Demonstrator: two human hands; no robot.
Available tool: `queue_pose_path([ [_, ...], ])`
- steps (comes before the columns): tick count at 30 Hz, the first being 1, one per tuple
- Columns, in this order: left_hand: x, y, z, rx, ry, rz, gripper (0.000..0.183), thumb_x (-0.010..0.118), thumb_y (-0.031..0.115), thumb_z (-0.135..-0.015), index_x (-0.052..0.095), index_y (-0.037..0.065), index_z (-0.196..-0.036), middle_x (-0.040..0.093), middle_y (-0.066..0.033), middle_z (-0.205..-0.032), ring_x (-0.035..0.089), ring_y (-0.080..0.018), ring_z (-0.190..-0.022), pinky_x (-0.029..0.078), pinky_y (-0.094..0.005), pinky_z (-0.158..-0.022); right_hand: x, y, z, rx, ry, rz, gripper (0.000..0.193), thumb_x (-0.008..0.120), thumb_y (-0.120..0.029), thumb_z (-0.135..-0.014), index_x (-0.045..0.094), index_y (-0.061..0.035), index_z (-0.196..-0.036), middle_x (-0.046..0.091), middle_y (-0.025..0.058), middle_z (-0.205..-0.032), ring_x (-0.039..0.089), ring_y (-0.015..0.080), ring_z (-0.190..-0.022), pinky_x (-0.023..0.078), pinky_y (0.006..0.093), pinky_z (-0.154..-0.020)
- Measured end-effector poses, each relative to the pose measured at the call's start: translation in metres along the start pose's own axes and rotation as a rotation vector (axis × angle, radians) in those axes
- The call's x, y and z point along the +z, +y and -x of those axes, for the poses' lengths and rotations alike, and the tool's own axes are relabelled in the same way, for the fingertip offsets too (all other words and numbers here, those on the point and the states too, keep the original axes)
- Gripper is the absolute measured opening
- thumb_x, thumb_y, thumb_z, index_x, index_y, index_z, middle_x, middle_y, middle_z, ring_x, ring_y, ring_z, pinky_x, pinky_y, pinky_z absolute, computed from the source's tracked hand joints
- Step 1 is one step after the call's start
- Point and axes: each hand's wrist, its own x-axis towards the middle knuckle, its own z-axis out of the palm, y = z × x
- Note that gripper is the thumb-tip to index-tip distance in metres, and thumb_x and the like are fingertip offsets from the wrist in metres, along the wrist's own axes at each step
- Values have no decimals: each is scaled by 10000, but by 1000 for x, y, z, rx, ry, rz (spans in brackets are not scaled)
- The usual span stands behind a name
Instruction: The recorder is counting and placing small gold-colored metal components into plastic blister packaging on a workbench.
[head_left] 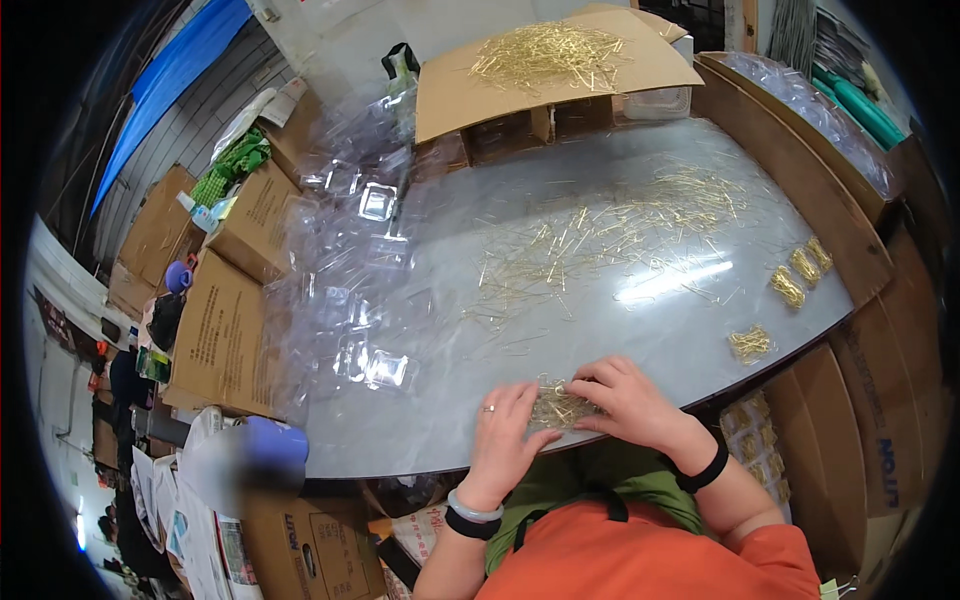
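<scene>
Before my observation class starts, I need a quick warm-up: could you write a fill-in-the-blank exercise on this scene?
1. Between the left hand and the right hand are wire hooks coloured ____.
2. The large pile of hooks behind the grey tabletop lies on a panel made of ____.
3. The heap of clear plastic packages lies toward the person's ____ side.
4. The wristband on the right arm is coloured ____.

Missing words: gold; cardboard; left; black.
</scene>
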Motion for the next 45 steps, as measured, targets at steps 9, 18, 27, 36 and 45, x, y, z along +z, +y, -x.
queue_pose_path([
  [9, 9, 2, 1, 52, -6, 109, 834, 824, 344, -802, 447, -17, -1452, 464, -199, -1448, 365, -435, -1401, 279, -543, -1174, -2, -13, 14, 115, 117, 96, 649, 814, -243, -800, 548, -64, -1365, 597, 116, -1336, 515, 331, -1297, 344, 519, -1117],
  [18, 26, 7, -14, 86, -71, -9, 768, 799, 308, -836, 456, -6, -1447, 460, -167, -1452, 339, -438, -1417, 255, -571, -1188, -1, 5, 14, 130, 182, -167, 465, 713, -15, -829, 618, -38, -1284, 642, 149, -1294, 575, 348, -1249, 454, 442, -1064],
  [27, 45, 14, -21, 8, 58, 172, 717, 798, 65, -777, 452, -27, -1398, 500, -242, -1351, 483, -437, -1283, 420, -489, -1085, 34, -12, -8, 107, 312, -325, 529, 561, -79, -980, 404, 4, -1478, 517, 263, -1419, 491, 430, -1330, 424, 472, -1103],
  [36, 37, 3, -17, 78, 46, 251, 827, 794, 58, -800, 358, -19, -1498, 483, -255, -1390, 494, -430, -1290, 431, -450, -1084, -10, 3, 3, -51, -28, 37, 687, 776, -212, -841, 468, -8, -1419, 535, 205, -1405, 505, 391, -1301, 430, 454, -1090],
  [45, 38, 9, -13, 47, 45, 90, 728, 759, 44, -830, 412, -25, -1467, 461, -264, -1408, 453, -462, -1317, 432, -458, -1084, 17, -7, 12, 174, 237, -55, 544, 711, -88, -878, 491, 10, -1365, 495, 245, -1402, 511, 439, -1262, 451, 465, -1065],
])
